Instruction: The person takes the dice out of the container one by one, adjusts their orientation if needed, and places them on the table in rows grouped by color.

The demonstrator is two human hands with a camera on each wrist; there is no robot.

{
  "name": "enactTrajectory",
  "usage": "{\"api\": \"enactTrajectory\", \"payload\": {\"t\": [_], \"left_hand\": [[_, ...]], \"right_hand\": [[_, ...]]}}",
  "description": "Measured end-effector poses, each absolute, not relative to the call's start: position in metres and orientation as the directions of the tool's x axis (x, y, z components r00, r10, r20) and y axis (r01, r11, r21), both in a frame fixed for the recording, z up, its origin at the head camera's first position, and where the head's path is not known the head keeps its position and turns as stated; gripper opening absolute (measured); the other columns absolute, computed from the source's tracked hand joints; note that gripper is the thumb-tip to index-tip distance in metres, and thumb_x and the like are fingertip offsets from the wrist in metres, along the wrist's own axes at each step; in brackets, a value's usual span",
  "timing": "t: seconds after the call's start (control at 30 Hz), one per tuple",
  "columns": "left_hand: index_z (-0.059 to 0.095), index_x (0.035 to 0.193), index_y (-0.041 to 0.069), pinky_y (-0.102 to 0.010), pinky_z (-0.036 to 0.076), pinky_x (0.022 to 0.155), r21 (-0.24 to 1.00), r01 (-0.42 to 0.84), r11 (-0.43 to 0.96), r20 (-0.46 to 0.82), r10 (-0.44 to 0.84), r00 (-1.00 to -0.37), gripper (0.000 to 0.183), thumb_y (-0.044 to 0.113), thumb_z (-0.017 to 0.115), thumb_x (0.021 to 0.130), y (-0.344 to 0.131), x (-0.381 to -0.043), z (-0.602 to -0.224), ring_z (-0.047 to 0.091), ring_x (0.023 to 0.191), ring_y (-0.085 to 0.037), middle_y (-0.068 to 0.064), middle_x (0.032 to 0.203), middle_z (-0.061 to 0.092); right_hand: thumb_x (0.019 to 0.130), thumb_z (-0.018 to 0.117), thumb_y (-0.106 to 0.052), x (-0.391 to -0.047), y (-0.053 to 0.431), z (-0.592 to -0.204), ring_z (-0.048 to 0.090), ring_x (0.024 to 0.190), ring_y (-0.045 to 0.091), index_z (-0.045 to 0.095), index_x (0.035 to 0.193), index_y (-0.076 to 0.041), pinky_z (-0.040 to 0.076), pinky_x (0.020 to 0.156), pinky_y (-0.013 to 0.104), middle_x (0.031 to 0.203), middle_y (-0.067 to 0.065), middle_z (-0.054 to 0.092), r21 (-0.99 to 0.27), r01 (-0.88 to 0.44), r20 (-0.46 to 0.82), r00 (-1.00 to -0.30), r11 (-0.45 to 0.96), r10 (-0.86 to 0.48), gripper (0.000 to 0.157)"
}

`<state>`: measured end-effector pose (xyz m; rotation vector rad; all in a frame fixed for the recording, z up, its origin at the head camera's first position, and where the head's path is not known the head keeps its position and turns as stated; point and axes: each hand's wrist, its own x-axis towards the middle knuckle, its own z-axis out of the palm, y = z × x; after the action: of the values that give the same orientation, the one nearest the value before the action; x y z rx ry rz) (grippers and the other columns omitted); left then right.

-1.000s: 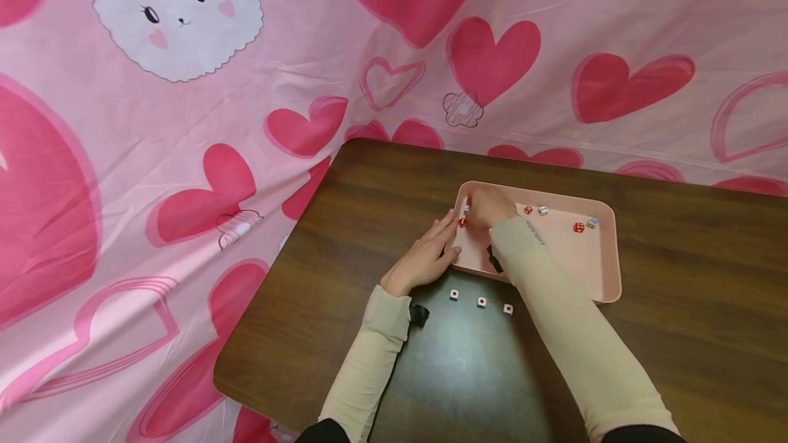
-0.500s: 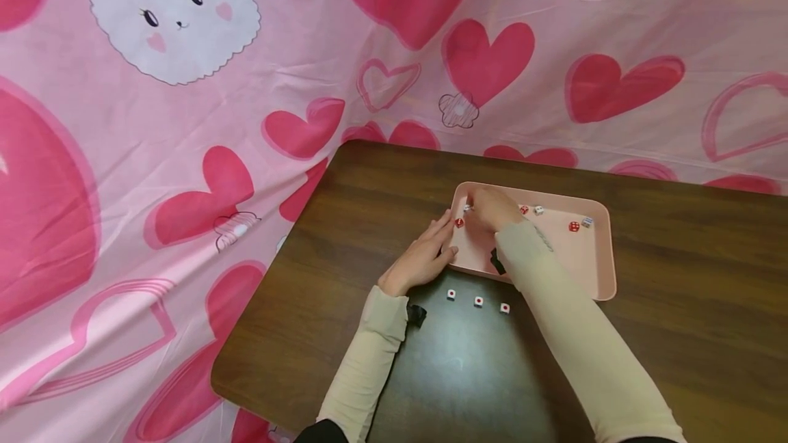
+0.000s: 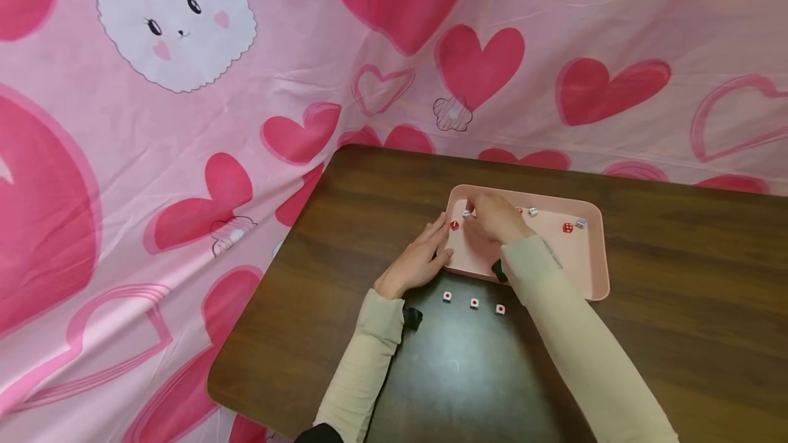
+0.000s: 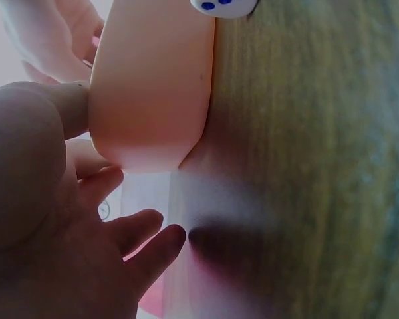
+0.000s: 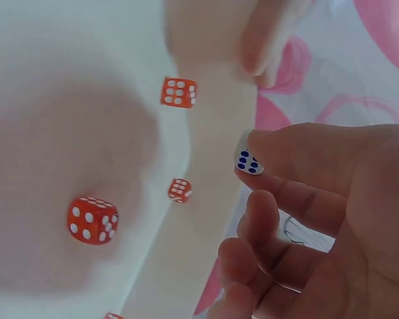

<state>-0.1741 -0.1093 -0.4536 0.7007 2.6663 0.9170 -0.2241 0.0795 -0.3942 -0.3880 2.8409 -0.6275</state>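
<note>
The brown surface (image 3: 295,306) carries a pink tray (image 3: 581,269), which might slide if pushed. The right sleeve (image 3: 569,333) slants across the tray's near edge. The left hand (image 3: 414,262), fingers apart, touches the tray's left end; too firm a press there could shift it. The right hand (image 3: 497,216) has thumb and finger clamped on a white die (image 5: 247,158) over that end; its shallow fingertip pinch could slip, dropping it among the red dice (image 5: 93,220). Three white dice (image 3: 474,303) in front could be knocked by a low sleeve.

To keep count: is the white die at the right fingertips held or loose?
Held: the right hand pinches the white die between thumb and forefinger.
</note>
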Motion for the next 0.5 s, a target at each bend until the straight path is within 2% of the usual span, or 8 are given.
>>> {"api": "enactTrajectory", "payload": {"t": [0.13, 0.5], "left_hand": [[0.019, 0.155, 0.013, -0.043, 0.017, 0.121, 0.626, 0.366, 0.689, -0.063, 0.512, -0.857, 0.061, 0.033, 0.042, 0.102, -0.109, -0.174, -0.453, 0.01, 0.151, -0.026, 0.004, 0.164, 0.004], [0.018, 0.155, 0.014, -0.044, 0.02, 0.12, 0.624, 0.358, 0.695, -0.07, 0.506, -0.86, 0.062, 0.034, 0.043, 0.102, -0.106, -0.174, -0.453, 0.012, 0.151, -0.027, 0.006, 0.164, 0.003]], "right_hand": [[0.091, 0.059, -0.014, -0.218, 0.082, -0.39, 0.055, 0.086, 0.03, 0.061, 0.105, -0.005, 0.046, 0.08, 0.043, 0.097, 0.013, 0.062, -0.449, -0.216, -0.124, -0.946, 0.867, -0.3, 0.017], [0.092, 0.059, -0.017, -0.2, 0.096, -0.384, 0.057, 0.09, 0.031, 0.063, 0.108, -0.002, 0.047, 0.088, 0.048, 0.102, 0.015, 0.065, -0.445, -0.224, -0.112, -0.947, 0.867, -0.303, 0.023]]}}
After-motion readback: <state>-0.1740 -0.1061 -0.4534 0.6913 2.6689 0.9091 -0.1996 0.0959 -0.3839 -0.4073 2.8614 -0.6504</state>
